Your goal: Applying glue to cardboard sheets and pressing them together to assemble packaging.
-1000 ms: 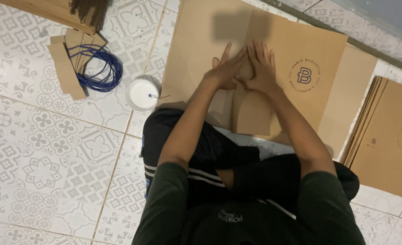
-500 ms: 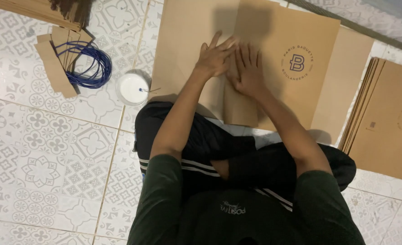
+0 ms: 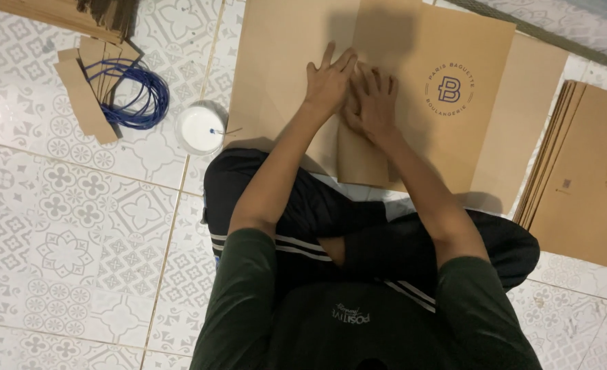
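A large brown paper sheet with a round printed emblem lies flat on the tiled floor in front of my crossed legs. My left hand and my right hand both rest palm down on it, side by side and touching, pressing a folded flap near the sheet's middle. The fingers of both hands are spread and neither hand grips anything.
A stack of the same brown sheets lies at the right. A white round container with a thin stick in it stands at the sheet's left edge. Further left lie a coil of blue cord and brown card strips.
Both hands have slid a little along the fold on the sheet, staying flat and together. The view has shifted slightly.
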